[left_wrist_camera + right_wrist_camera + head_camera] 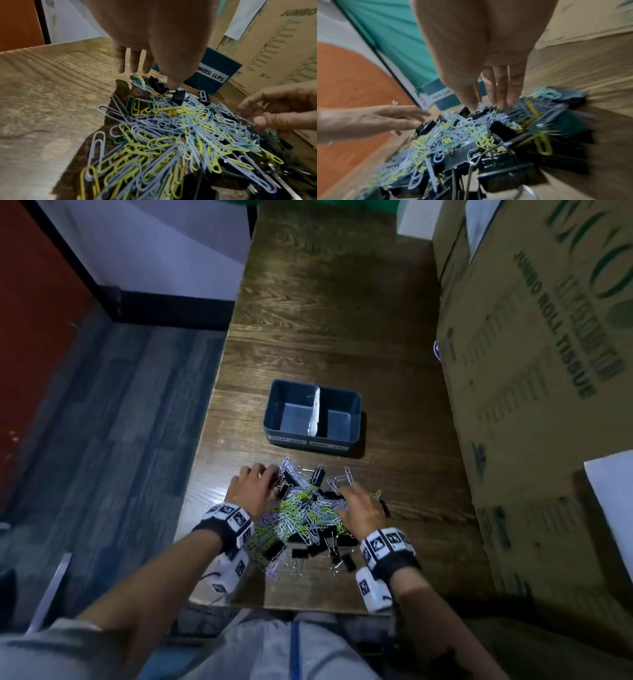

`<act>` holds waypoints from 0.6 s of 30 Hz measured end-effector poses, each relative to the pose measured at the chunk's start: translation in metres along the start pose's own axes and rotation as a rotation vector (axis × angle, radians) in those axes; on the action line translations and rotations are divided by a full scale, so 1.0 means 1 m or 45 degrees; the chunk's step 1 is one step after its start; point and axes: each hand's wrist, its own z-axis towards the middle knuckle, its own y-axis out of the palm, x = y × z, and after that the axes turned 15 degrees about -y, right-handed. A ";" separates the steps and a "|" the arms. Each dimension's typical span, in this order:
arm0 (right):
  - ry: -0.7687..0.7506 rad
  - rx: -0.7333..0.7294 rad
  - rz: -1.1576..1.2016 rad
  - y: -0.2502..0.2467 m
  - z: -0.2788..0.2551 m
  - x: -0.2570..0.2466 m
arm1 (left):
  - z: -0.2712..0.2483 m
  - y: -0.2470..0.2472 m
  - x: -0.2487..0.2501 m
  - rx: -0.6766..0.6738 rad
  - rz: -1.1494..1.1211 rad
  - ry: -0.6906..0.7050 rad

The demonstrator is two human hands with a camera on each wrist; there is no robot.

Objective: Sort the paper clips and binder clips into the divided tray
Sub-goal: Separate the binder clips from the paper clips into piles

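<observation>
Plastic-coated paper clips (pixel 301 515) and black binder clips (pixel 337 542) lie tangled in one heap at 6 o'clock from the empty divided tray (pixel 279 436); light, slippery and prone to snag, they seem best pinched singly, binder clips by their stiff bodies. The left hand (pixel 251 489) pinches a black binder clip (pixel 178 96) at the heap's 10 o'clock edge. The right hand (pixel 363 508), fingers nearly straight, touches the 2 o'clock side, holding nothing that I can see.

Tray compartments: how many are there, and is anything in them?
2. The divided tray has a left compartment and a right compartment, split by a white divider. Both look empty from the head view; nothing seems hidden.
</observation>
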 end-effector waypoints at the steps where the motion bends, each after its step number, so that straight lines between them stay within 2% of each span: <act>1: -0.026 -0.027 -0.010 0.002 0.008 0.000 | 0.003 0.000 0.000 -0.038 0.032 0.005; 4: -0.030 -0.104 -0.029 0.002 0.022 -0.006 | 0.009 0.003 0.004 -0.097 0.099 0.005; 9: -0.068 -0.039 -0.150 0.013 0.032 -0.014 | 0.008 0.010 0.016 -0.078 -0.123 -0.043; 18: 0.092 0.012 0.111 0.017 0.042 -0.016 | 0.012 0.012 0.028 -0.190 -0.435 -0.197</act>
